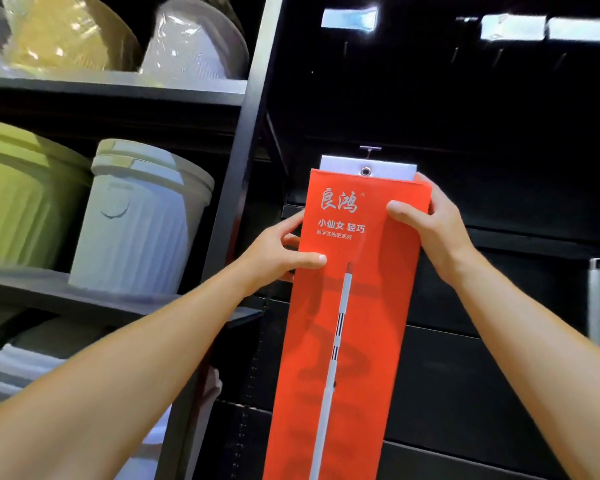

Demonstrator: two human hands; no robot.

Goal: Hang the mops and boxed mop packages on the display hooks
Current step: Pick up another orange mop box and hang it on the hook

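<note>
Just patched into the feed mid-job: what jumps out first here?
A tall red mop box fills the centre, its white tab's eyelet at a display hook. The left hand and right hand grip its upper edges. Green and grey plastic buckets crowd the shelves at left.

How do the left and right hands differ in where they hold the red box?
The left hand grips the red box lower, on its left edge, thumb lying across the front. The right hand grips higher, near the top right corner beside the white hang tab. Both hold the box with thumbs in front.
</note>
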